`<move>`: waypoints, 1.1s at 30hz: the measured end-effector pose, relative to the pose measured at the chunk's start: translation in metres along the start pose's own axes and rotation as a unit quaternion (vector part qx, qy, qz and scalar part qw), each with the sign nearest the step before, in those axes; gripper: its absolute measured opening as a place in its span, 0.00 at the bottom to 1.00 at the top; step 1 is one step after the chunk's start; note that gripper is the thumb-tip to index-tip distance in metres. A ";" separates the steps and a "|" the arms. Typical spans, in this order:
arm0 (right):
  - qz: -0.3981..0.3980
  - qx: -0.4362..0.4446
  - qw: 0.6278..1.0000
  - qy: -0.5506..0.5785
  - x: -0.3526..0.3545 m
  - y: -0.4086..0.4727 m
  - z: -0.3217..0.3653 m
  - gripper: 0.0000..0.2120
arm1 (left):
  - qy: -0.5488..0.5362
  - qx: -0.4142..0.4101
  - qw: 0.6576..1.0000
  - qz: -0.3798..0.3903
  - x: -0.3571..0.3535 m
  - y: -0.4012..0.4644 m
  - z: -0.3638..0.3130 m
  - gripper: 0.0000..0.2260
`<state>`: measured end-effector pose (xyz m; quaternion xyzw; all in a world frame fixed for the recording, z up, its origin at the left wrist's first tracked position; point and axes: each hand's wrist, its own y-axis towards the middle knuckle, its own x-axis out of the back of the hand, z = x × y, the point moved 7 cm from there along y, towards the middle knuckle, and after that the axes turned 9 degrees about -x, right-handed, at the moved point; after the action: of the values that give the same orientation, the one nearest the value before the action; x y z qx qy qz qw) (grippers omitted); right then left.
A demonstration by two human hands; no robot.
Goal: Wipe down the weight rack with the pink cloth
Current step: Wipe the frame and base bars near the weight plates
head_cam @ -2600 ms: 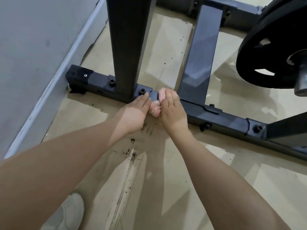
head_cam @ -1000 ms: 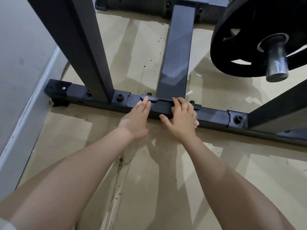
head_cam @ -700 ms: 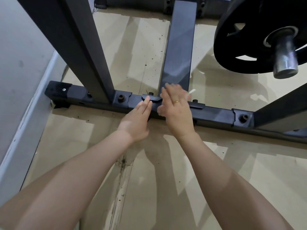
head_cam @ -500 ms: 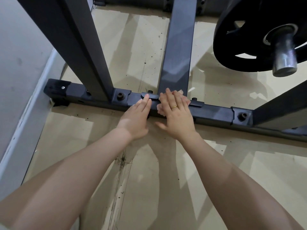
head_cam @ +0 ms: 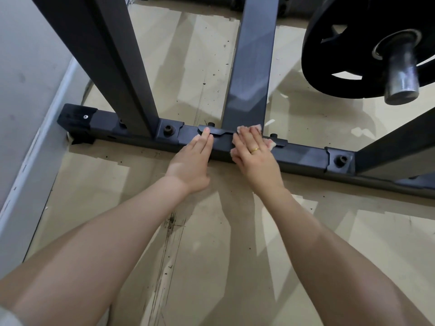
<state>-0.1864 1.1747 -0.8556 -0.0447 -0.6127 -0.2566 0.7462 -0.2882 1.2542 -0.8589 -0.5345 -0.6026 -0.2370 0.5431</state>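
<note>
Two bare hands on the low base bar of a dark weight rack [head_cam: 306,152].

The right hand [head_cam: 253,152] presses flat, fingers straight, on a pink cloth [head_cam: 270,143] that peeks out beyond its fingertips, apparently bunched. The left hand [head_cam: 194,161] rests open just beside.

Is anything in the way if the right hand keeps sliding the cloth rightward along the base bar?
Nearly clear. The right hand presses the pink cloth flat on the base bar. To its right sit a small bolt head at the bar's far edge, then a bracket with a bolt where the next upright joins.
</note>
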 end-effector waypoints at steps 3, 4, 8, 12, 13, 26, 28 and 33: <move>-0.002 -0.036 0.999 -0.008 0.013 -0.023 -0.033 0.18 | 0.007 -0.002 1.000 0.006 0.000 -0.001 0.001 0.38; 0.002 -0.075 0.997 0.006 0.017 -0.034 -0.047 0.20 | 0.004 -0.001 1.000 0.006 -0.001 -0.001 0.002 0.38; -0.002 -0.166 0.985 0.040 0.019 -0.043 -0.055 0.22 | -0.002 0.010 1.000 -0.005 -0.003 0.000 -0.001 0.39; 0.055 -0.122 0.989 0.062 -0.003 -0.017 -0.013 0.22 | 0.026 0.030 0.999 0.005 -0.007 0.000 -0.007 0.40; 0.057 -0.105 0.991 0.062 -0.003 -0.013 -0.011 0.22 | 0.038 0.033 0.999 0.016 -0.008 0.000 -0.008 0.40; 0.036 -0.291 0.946 0.140 0.022 -0.031 -0.063 0.18 | 0.023 -0.053 0.998 -0.022 -0.011 0.034 -0.065 0.36; 0.068 -0.251 0.957 0.128 0.021 -0.035 -0.064 0.22 | 0.025 -0.057 0.998 -0.009 -0.010 0.042 -0.068 0.36; 0.073 -0.244 0.965 0.057 0.045 -0.061 -0.109 0.22 | 0.061 -0.047 0.997 -0.011 -0.005 0.043 -0.068 0.30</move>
<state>-0.1109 1.0657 -0.8548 -0.2556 -0.4833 -0.3451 0.7629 -0.2227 1.2074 -0.8560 -0.5369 -0.5625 -0.3034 0.5506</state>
